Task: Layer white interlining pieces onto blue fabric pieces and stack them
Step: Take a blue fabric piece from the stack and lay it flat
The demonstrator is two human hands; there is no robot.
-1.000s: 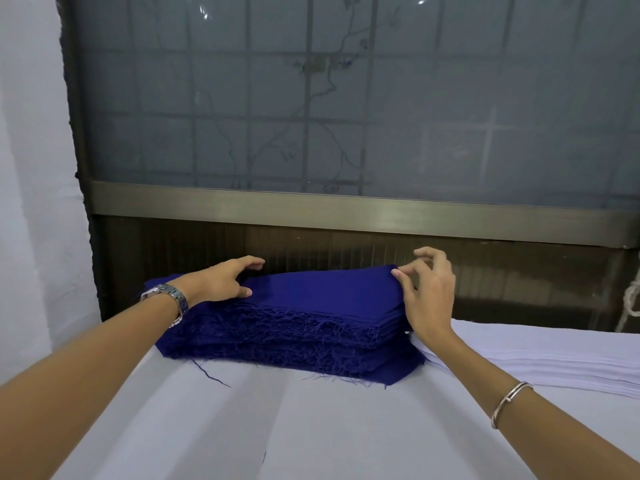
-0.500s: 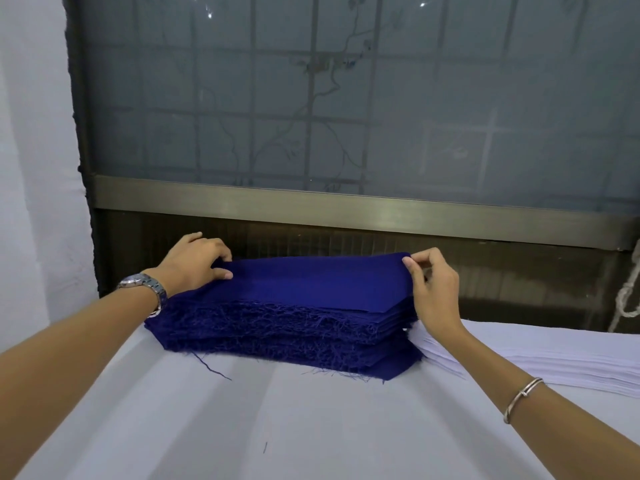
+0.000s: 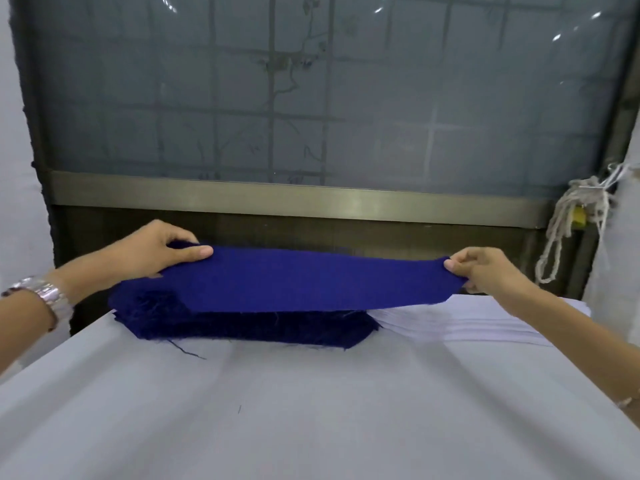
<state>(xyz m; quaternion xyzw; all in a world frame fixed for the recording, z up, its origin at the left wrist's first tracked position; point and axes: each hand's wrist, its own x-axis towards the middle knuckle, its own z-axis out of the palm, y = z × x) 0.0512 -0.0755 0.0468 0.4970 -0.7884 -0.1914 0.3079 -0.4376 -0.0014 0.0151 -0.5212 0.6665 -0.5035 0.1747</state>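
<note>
Dim, flat daylight through the frosted window (image 3: 311, 91); small glare spots on top; wide-angle edge bending.

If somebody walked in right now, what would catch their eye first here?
The deep blue fabric piece stands out first, held stretched in mid-air at the centre and gripped at its ends by the left hand and the right hand. Just beneath it sits the frayed blue stack at the far edge of the white-covered table, with the white interlining stack beside it on the right.
</note>
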